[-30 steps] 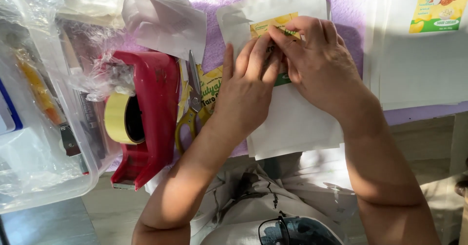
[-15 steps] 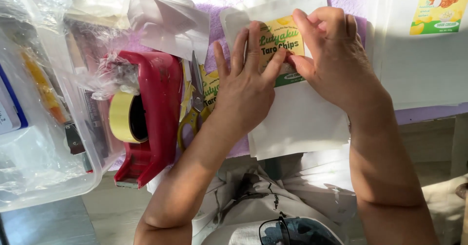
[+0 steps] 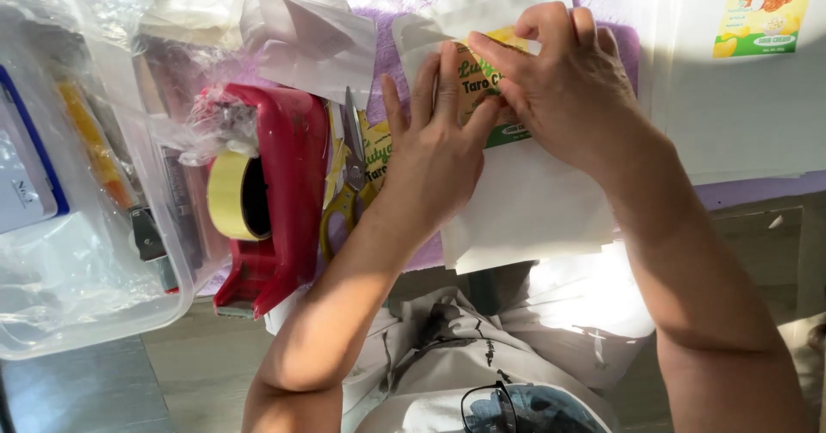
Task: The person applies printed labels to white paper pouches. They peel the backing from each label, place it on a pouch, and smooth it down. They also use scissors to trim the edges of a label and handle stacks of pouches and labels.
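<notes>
You are pressing a yellow-green label (image 3: 478,89) onto the white pouch (image 3: 533,201), just right of the red tape dispenser (image 3: 267,192). Your left hand (image 3: 434,153) is lying flat, fingers spread; your right hand (image 3: 568,89) is pinching the label's edge. The label is looking only partly smoothed down; its edge is yet to be pressed flat.
</notes>
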